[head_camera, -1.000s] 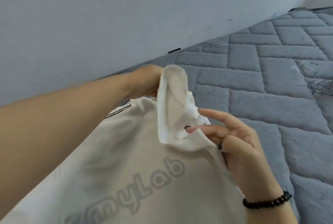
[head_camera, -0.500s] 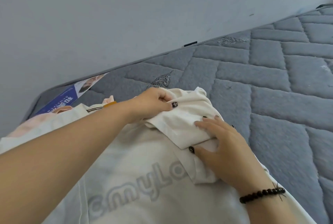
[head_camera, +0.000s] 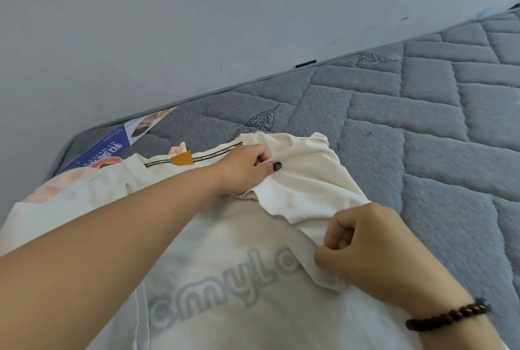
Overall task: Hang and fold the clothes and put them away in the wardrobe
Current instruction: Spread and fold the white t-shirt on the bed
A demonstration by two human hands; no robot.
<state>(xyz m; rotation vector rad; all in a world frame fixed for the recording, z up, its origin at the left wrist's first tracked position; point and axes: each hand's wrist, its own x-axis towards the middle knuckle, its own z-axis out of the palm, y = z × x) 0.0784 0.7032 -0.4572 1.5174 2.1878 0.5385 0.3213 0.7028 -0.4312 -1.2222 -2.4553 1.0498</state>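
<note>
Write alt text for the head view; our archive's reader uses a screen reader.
Two hands fold a cream T-shirt on a grey quilted mattress: the left hand grips the shoulder by the collar, and the right hand, above a dark bead bracelet, pinches the folded-in sleeve. A pale wall stands behind the mattress.

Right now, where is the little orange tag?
In the head view, the orange tag sits on the neck band of the white T-shirt, upper left of centre, just left of the left hand and beside the pink garment.
</note>
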